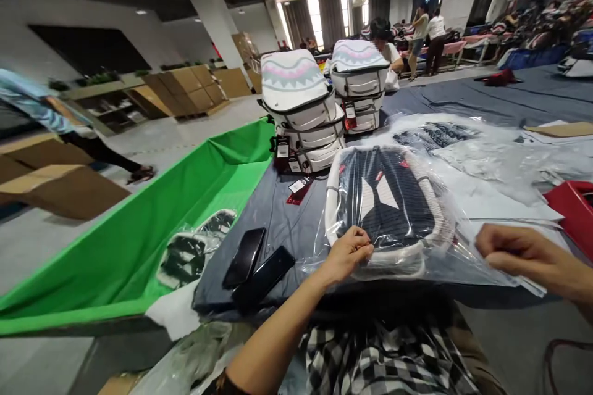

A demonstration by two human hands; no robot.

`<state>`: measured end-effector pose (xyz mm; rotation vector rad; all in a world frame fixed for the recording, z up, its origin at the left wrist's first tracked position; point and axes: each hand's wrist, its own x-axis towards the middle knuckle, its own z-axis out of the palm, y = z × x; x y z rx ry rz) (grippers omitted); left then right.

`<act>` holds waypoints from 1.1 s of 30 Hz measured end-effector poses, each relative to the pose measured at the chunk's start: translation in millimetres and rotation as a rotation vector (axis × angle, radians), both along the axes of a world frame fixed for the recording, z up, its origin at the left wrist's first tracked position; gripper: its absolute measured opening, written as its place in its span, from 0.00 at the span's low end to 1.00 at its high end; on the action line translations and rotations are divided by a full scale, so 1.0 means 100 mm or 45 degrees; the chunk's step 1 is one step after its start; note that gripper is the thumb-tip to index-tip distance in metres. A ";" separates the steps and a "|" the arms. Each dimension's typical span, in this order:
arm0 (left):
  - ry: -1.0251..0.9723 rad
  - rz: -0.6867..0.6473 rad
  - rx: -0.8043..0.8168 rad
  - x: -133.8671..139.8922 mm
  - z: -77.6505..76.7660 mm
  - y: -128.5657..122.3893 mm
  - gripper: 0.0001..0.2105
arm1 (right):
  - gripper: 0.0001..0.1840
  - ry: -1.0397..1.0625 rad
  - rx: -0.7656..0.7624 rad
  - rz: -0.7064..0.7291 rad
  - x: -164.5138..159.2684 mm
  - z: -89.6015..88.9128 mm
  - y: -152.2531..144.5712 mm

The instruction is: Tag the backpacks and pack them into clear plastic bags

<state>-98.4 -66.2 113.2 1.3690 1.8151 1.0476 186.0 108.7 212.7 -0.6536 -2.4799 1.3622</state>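
Note:
A white and dark backpack lies strap side up on the table, inside a clear plastic bag. My left hand is closed in a pinch on the plastic at the backpack's near left edge. To the right, my right hand is curled closed at the bag's stretched right end; its grip is partly blurred, but the plastic runs up to it. Stacked backpacks with a patterned white front stand just beyond, hang tags dangling. A second stack is behind them.
Two dark phones lie at the table's left corner. A green-lined bin on the left holds bagged backpacks. Loose plastic bags and a red object are at right. A person is at far left; others stand farther back.

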 end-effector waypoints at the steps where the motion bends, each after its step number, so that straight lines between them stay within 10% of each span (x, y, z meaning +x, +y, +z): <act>1: 0.005 0.002 0.005 0.00 -0.01 0.00 0.12 | 0.28 -0.081 0.064 0.287 -0.19 0.07 -0.09; 4: 0.001 -0.006 0.023 0.02 -0.01 0.01 0.12 | 0.18 -0.267 0.364 0.688 -0.73 0.14 -0.25; 9: 0.062 -0.048 0.043 0.00 0.02 0.01 0.11 | 0.13 -0.679 0.915 0.467 -1.22 -0.02 -0.11; 15: 0.081 -0.096 0.063 -0.02 0.01 0.01 0.12 | 0.16 -0.535 0.903 0.075 -0.96 -0.12 -0.04; 22: 0.128 -0.157 0.110 -0.03 0.06 -0.06 0.11 | 0.19 -0.599 1.000 0.262 -1.02 -0.33 -0.33; 33: 0.916 -0.048 0.079 -0.36 0.14 -0.62 0.07 | 0.21 -0.635 0.869 0.274 -1.07 -0.44 -0.20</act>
